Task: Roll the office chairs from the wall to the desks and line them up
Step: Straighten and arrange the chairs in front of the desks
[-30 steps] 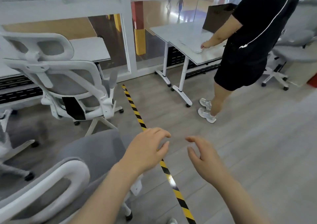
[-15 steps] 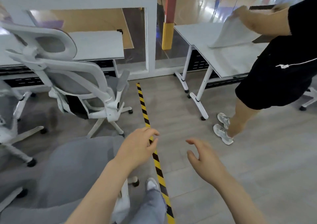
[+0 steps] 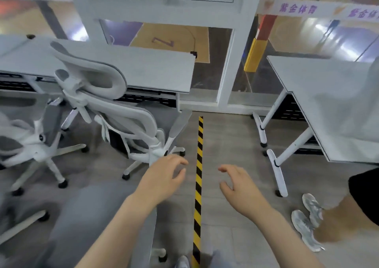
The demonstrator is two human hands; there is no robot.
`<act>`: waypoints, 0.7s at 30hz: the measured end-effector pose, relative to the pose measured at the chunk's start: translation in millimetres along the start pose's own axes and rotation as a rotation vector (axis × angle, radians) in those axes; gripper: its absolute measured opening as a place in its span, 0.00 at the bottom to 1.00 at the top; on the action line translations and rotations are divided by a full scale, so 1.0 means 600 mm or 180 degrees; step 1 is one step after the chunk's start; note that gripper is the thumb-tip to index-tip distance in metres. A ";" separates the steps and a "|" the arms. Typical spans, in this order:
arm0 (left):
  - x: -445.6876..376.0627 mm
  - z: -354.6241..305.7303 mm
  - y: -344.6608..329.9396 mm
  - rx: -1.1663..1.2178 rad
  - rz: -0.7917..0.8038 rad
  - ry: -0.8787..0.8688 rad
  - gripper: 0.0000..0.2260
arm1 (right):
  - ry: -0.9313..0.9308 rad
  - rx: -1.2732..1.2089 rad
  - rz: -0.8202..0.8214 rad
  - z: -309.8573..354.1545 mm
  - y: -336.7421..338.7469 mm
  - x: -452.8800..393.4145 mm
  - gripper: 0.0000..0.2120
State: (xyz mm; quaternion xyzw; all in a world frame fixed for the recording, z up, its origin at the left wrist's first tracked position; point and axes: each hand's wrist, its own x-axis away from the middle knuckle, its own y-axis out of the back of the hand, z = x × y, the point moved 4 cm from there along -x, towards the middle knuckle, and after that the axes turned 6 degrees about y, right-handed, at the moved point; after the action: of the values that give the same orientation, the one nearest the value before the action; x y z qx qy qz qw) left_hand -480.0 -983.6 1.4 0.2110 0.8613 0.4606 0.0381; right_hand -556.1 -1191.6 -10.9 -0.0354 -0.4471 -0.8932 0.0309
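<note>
A white-framed office chair (image 3: 114,111) with grey mesh stands at the grey desk (image 3: 147,70) on the left, its back toward me. Another chair (image 3: 30,144) of the same kind sits at the far left. The grey seat (image 3: 86,222) of a third chair lies right below me at lower left. My left hand (image 3: 164,177) hovers above that seat's far right edge, fingers loosely curled, holding nothing. My right hand (image 3: 240,183) hangs over the floor, fingers spread and empty.
A yellow-and-black tape line (image 3: 198,181) runs along the floor between my hands. A second desk (image 3: 324,103) stands at right with its white legs (image 3: 276,169) near the tape. Another person's legs and grey sneakers (image 3: 307,220) are at lower right. A glass wall (image 3: 164,40) is behind the desks.
The view has swung left and forward toward the glass wall. The person at right has slid mostly out of view. Both hands stay raised and empty.
</note>
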 end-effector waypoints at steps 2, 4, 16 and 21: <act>-0.032 0.021 0.014 0.0047 -0.0126 0.0219 0.11 | 0.0213 0.0021 0.0138 -0.003 0.005 -0.066 0.17; -0.066 0.039 0.029 0.0073 -0.0245 0.0433 0.12 | 0.0438 0.0045 0.0249 -0.005 0.011 -0.135 0.16; -0.192 0.121 0.109 0.0566 -0.1429 0.1900 0.17 | 0.1792 0.0237 0.1248 0.033 0.012 -0.472 0.17; -0.199 0.165 0.158 0.0529 -0.1767 0.2212 0.18 | 0.2225 0.0326 0.1512 0.112 -0.021 -0.563 0.16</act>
State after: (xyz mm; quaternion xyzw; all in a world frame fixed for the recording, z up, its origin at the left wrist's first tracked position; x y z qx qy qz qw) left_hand -314.7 -908.0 6.1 -0.1928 0.8810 0.4057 -0.1482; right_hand -218.2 -1122.3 -11.2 0.1691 -0.4330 -0.7962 0.3874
